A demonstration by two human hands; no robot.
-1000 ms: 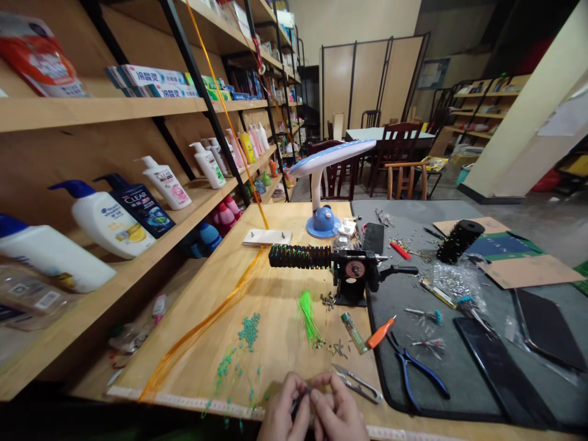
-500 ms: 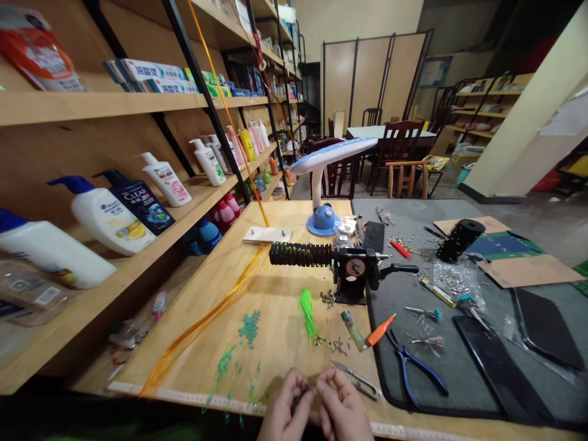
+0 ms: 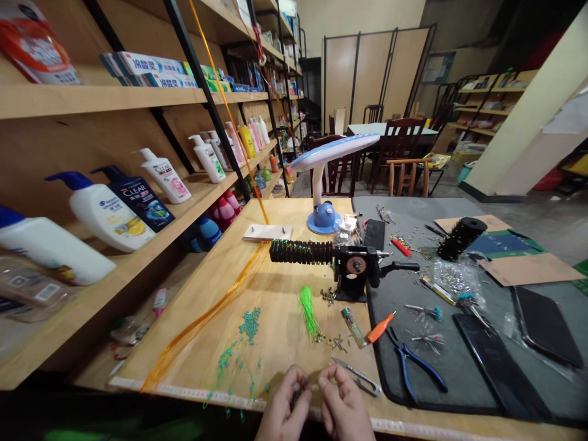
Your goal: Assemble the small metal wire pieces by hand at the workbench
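My left hand (image 3: 282, 407) and my right hand (image 3: 344, 407) meet at the near edge of the wooden table (image 3: 275, 294). Both are pinched, fingertips almost touching, around a small dark piece I cannot make out. Metal snips (image 3: 358, 376) lie just right of my right hand. Teal beads (image 3: 245, 334) are scattered in front of my left hand. A bundle of green strands (image 3: 309, 312) lies further in. A black winding tool (image 3: 351, 269) with a wrapped spindle (image 3: 301, 252) stands mid-table.
Orange strands (image 3: 206, 318) run from the shelves down across the table. Blue-handled pliers (image 3: 416, 361), an orange-handled tool (image 3: 380, 327) and a lighter (image 3: 353, 320) lie by the grey mat (image 3: 441, 294). A blue desk lamp (image 3: 324, 177) stands behind. Shelves of bottles (image 3: 105, 211) line the left.
My hands have parted slightly at the fingertips and sit a little lower in view. Nothing on the table has moved.
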